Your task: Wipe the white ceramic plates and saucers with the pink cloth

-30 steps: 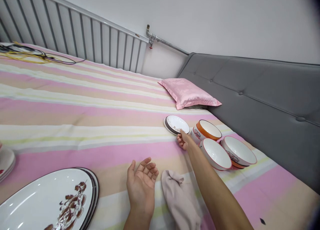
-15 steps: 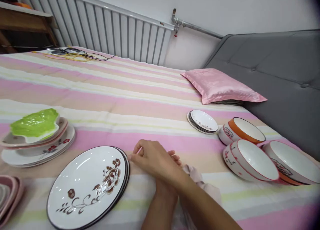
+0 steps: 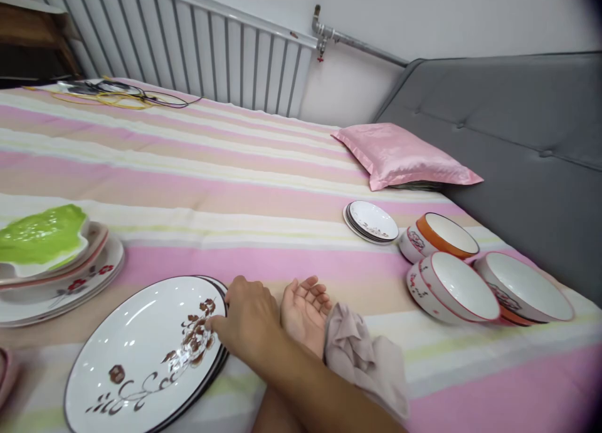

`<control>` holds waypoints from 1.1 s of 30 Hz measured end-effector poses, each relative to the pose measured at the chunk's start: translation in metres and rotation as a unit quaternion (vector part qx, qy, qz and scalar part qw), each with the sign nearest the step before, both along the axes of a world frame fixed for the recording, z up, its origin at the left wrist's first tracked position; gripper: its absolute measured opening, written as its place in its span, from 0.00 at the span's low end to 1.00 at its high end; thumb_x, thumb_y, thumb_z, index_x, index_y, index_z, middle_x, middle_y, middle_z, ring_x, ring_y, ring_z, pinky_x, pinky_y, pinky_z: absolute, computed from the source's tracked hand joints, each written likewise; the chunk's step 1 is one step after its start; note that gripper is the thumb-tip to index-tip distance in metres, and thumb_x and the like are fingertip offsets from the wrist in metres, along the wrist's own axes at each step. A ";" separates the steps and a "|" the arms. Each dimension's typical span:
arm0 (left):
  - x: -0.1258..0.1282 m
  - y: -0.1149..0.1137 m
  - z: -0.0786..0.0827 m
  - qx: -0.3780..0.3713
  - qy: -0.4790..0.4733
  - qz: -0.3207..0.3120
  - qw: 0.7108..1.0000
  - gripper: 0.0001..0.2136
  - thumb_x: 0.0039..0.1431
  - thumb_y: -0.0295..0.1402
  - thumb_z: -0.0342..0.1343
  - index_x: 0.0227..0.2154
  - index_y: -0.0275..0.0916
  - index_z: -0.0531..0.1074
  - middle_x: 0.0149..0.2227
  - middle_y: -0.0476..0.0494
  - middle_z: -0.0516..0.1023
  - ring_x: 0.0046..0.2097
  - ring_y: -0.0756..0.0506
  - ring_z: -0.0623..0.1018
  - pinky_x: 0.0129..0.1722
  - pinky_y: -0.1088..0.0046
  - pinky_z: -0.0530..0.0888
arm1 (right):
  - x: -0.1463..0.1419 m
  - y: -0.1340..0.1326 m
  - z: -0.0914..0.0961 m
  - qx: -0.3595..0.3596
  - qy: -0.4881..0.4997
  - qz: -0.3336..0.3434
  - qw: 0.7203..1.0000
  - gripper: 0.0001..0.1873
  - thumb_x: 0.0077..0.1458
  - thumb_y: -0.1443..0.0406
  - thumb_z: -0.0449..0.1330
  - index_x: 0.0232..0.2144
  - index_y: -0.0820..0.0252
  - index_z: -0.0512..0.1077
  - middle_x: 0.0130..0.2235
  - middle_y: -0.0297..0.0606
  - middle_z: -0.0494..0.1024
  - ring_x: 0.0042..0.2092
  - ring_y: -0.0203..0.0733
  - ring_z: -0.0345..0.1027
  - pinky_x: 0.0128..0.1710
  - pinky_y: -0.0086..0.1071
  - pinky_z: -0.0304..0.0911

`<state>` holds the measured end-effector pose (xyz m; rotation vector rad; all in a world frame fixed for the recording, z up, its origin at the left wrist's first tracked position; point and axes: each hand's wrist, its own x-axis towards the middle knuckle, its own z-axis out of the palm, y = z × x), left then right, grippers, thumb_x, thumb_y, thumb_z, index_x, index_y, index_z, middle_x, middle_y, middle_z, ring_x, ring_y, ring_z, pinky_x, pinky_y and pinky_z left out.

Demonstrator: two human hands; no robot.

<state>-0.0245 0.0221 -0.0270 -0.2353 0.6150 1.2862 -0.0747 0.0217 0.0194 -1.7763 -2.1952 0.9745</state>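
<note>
My right hand (image 3: 251, 320) reaches across to the left, its thumb on top of a large white plate (image 3: 150, 332) with brown flowers and its fingers curled at the right rim. That plate tops a small stack of dark-rimmed plates, slightly raised at the right. Beneath my right forearm passes my left arm. My left hand (image 3: 308, 310) rests palm up, fingers apart and loosely bent, holding nothing. Against it, on the right, lies a crumpled pale pink-grey cloth (image 3: 364, 358).
Left is a green leaf-shaped dish (image 3: 42, 235) on stacked dishes, with a pink dish edge (image 3: 7, 373) below. Right are small stacked plates (image 3: 374, 219) and several bowls (image 3: 463, 285). A pink pillow (image 3: 399, 150) leans near the grey headboard (image 3: 508, 106). Cables (image 3: 122, 94) lie far back.
My right hand has moved left from beside the plates onto the top plate's rim and gripped it. My left palm and the cloth are now uncovered. The view has shifted slightly.
</note>
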 end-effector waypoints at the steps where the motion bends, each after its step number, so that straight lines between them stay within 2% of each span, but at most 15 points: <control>1: 0.000 0.000 -0.001 0.004 -0.001 -0.003 1.000 0.12 0.56 0.34 0.44 0.27 0.31 0.69 0.23 0.43 0.70 0.24 0.50 0.71 0.25 0.75 0.69 | -0.001 0.000 -0.001 0.003 -0.001 -0.009 1.000 0.19 0.40 0.59 0.61 0.36 0.60 0.69 0.36 0.44 0.75 0.39 0.50 0.69 0.36 0.40 0.64; 5: -0.002 0.002 -0.003 0.014 0.001 -0.012 1.000 0.12 0.56 0.33 0.44 0.27 0.31 0.69 0.24 0.43 0.70 0.24 0.50 0.71 0.25 0.75 0.70 | -0.004 0.002 -0.001 -0.008 -0.006 -0.019 1.000 0.14 0.38 0.63 0.59 0.32 0.60 0.72 0.34 0.45 0.77 0.38 0.51 0.70 0.35 0.40 0.65; 10: -0.002 0.004 -0.002 0.019 0.001 -0.019 1.000 0.11 0.56 0.32 0.44 0.27 0.32 0.69 0.24 0.42 0.70 0.25 0.50 0.71 0.25 0.75 0.70 | -0.001 0.008 0.000 -0.055 0.018 -0.014 0.998 0.14 0.32 0.66 0.59 0.28 0.59 0.74 0.33 0.46 0.78 0.37 0.52 0.72 0.33 0.39 0.66; 13: -0.001 0.004 0.000 0.023 0.004 -0.021 1.000 0.11 0.56 0.31 0.44 0.27 0.32 0.70 0.24 0.42 0.70 0.25 0.50 0.71 0.25 0.75 0.70 | 0.000 0.007 0.000 -0.078 0.056 -0.004 0.995 0.12 0.33 0.69 0.59 0.26 0.55 0.75 0.32 0.42 0.78 0.36 0.50 0.72 0.34 0.37 0.65; 15: -0.001 0.004 0.000 0.027 0.006 -0.020 0.999 0.11 0.56 0.31 0.44 0.27 0.32 0.70 0.25 0.42 0.70 0.25 0.50 0.71 0.25 0.75 0.70 | 0.001 0.005 0.000 -0.069 0.057 -0.005 0.996 0.12 0.35 0.68 0.58 0.28 0.55 0.75 0.33 0.43 0.78 0.37 0.51 0.72 0.34 0.38 0.65; 17: 0.000 0.004 0.000 0.029 0.007 -0.021 0.999 0.11 0.56 0.31 0.44 0.27 0.32 0.70 0.25 0.42 0.70 0.25 0.50 0.71 0.25 0.75 0.70 | 0.002 0.003 0.001 -0.050 0.044 -0.022 0.998 0.17 0.36 0.63 0.61 0.34 0.59 0.73 0.36 0.47 0.77 0.39 0.53 0.71 0.35 0.41 0.65; 19: 0.000 0.004 -0.001 0.029 0.009 -0.021 0.999 0.11 0.56 0.31 0.44 0.27 0.32 0.70 0.24 0.43 0.70 0.25 0.50 0.71 0.25 0.75 0.70 | 0.004 0.002 0.001 -0.042 0.036 -0.036 0.998 0.30 0.34 0.56 0.64 0.41 0.63 0.68 0.40 0.50 0.75 0.42 0.56 0.69 0.37 0.43 0.65; 21: 0.000 0.004 -0.001 0.031 0.011 -0.022 0.999 0.11 0.56 0.30 0.44 0.27 0.32 0.70 0.24 0.43 0.70 0.24 0.50 0.71 0.25 0.75 0.70 | 0.005 0.003 0.001 -0.046 0.033 -0.036 0.998 0.39 0.30 0.50 0.65 0.45 0.64 0.64 0.42 0.51 0.73 0.43 0.57 0.68 0.39 0.45 0.64; 22: 0.000 0.005 -0.001 0.031 0.011 -0.022 0.999 0.11 0.56 0.30 0.44 0.26 0.32 0.70 0.24 0.43 0.70 0.24 0.51 0.71 0.25 0.76 0.70 | 0.005 0.004 0.001 -0.050 0.031 -0.033 0.998 0.40 0.30 0.49 0.65 0.45 0.63 0.64 0.43 0.50 0.73 0.44 0.57 0.68 0.39 0.45 0.64; 28: 0.001 0.007 -0.002 0.021 0.016 -0.021 0.999 0.10 0.55 0.29 0.44 0.26 0.32 0.70 0.23 0.43 0.71 0.24 0.50 0.71 0.24 0.76 0.70 | 0.009 0.011 0.005 -0.084 0.022 -0.022 0.996 0.27 0.33 0.53 0.65 0.35 0.61 0.69 0.38 0.48 0.75 0.41 0.52 0.69 0.35 0.39 0.65; 33: 0.003 0.006 0.000 0.020 0.032 -0.018 0.999 0.10 0.55 0.29 0.44 0.26 0.32 0.70 0.23 0.43 0.71 0.23 0.50 0.72 0.23 0.76 0.70 | 0.016 0.012 0.003 -0.078 0.068 -0.033 0.994 0.20 0.31 0.58 0.65 0.29 0.60 0.70 0.35 0.42 0.76 0.38 0.48 0.70 0.34 0.36 0.65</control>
